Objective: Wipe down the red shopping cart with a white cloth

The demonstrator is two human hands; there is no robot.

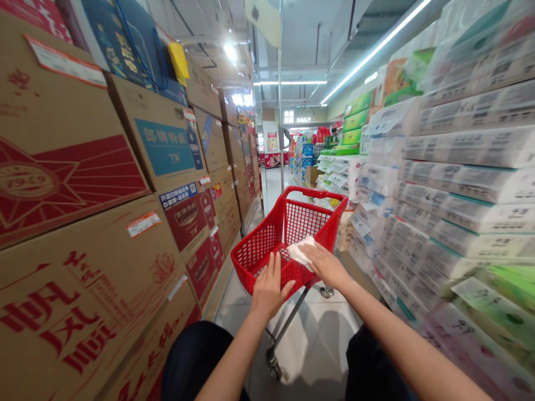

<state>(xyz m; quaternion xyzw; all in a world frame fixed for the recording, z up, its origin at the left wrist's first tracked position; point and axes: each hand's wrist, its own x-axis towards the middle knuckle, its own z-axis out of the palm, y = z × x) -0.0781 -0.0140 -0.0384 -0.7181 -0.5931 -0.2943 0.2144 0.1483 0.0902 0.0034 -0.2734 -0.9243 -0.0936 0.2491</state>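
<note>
A red plastic shopping cart point(307, 218) with lattice walls stands in front of me on a wheeled metal frame. My left hand point(270, 287) lies over the cart's near side, its fingers stretched out and apart, holding nothing. Under the fingers of my right hand point(328, 263) is a white cloth or tissue point(301, 250), held at the near right part of the basket. The fingertips partly cover this white piece. Whether it presses on the basket's rim or its inner wall I cannot make out.
Stacked cardboard cartons point(71, 278) line the left side. Piles of plastic-wrapped tissue packs point(460, 206) rise close on the right. A narrow tiled floor point(311, 340) runs between them, with a cart wheel point(273, 367) near my legs. A thin metal pole point(281, 128) stands beyond the cart.
</note>
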